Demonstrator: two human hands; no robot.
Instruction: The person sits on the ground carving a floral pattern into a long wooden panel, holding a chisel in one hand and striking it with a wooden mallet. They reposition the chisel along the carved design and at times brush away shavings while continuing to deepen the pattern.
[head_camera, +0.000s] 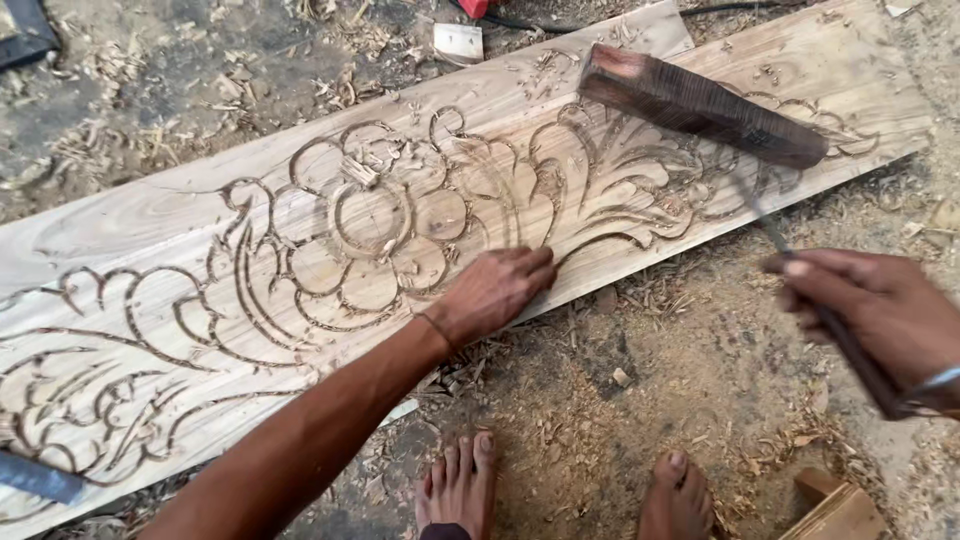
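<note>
Left hand (497, 290): flat, fingers together, resting on the carved plank's (150, 220) near edge.
Right hand (880, 310): closed around a thin chisel (800, 280).
Mallet (700, 105): lying on plank's far end.

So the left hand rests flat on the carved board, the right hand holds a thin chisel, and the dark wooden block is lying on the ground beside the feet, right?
Not quite. In the head view the dark block lies on the carved board, near its far end, not beside the feet. The rest holds: left hand on the board, right hand gripping the thin chisel.
</note>
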